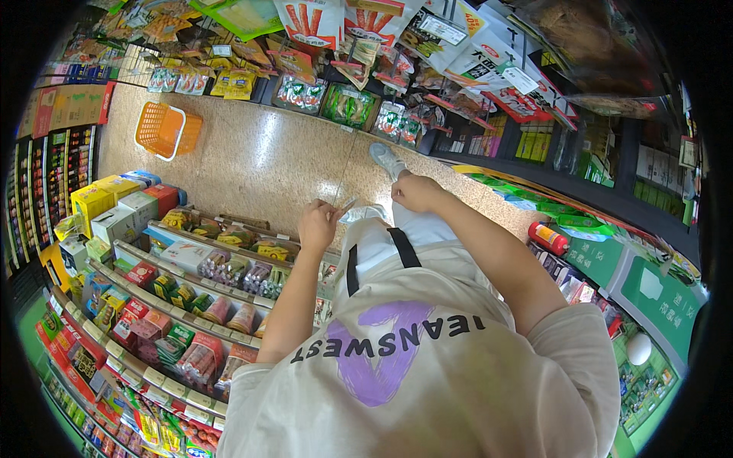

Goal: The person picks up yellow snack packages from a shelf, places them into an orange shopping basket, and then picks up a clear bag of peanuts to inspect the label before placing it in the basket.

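My left hand [316, 226] hangs in front of my left thigh with its fingers bent together. Something thin and pale shows by its fingertips; whether that is a finger or a held thing I cannot tell. Closest to this hand is the end of a tiered snack shelf [275, 243] with yellow-labelled packets [235, 235]. My right hand [417, 192] is loosely curled over my right leg, and I see nothing in it. Beneath my hands are my pale trousers with black straps [404, 247] and light shoes [387, 160], one foot ahead of the other.
An orange plastic shopping basket [163, 130] with a white handle stands on the speckled floor [240, 137]. Hanging snack bags [312, 23] line the rack ahead. Boxed goods [117, 209] are stacked at the left shelf's end. To the right lie a red cylinder [548, 238] and green display panels [658, 297].
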Demonstrator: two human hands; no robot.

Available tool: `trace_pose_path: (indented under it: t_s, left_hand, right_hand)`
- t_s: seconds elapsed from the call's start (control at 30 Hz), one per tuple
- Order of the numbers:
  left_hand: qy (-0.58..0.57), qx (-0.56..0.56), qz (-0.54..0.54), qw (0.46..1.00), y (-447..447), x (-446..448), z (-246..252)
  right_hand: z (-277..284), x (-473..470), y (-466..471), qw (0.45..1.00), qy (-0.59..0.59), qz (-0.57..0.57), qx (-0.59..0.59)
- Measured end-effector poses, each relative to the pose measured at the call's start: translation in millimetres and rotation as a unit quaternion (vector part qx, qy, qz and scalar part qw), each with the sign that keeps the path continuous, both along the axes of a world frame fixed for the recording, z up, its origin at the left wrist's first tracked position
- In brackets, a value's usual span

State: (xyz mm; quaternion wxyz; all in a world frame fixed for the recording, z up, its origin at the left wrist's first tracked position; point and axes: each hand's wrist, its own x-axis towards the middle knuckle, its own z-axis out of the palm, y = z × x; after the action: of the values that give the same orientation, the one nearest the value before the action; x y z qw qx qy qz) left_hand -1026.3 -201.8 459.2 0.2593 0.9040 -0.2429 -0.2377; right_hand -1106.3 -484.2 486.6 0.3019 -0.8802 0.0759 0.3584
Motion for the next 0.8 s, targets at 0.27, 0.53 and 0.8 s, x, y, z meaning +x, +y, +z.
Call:
trace_pose_path:
  t_s: [0.27,0.53,0.8]
  left_hand:
    - [-0.029,-0.05,0.034,0.998,1.0,-8.2,-1.9]
    - [-0.052,-0.122,0.034,0.991,-2.0,-3.3,13.1]
    - [-0.108,-0.172,0.053,0.978,-2.7,29.8,44.2]
  right_hand:
    - [-7.5,3.3,7.3,0.999,0.02,0.016,0.021]
    - [15.9,30.5,52.6,0.992,-0.109,0.049,0.031]
    - [43.2,85.1,72.8,0.962,-0.261,0.057,0.063]
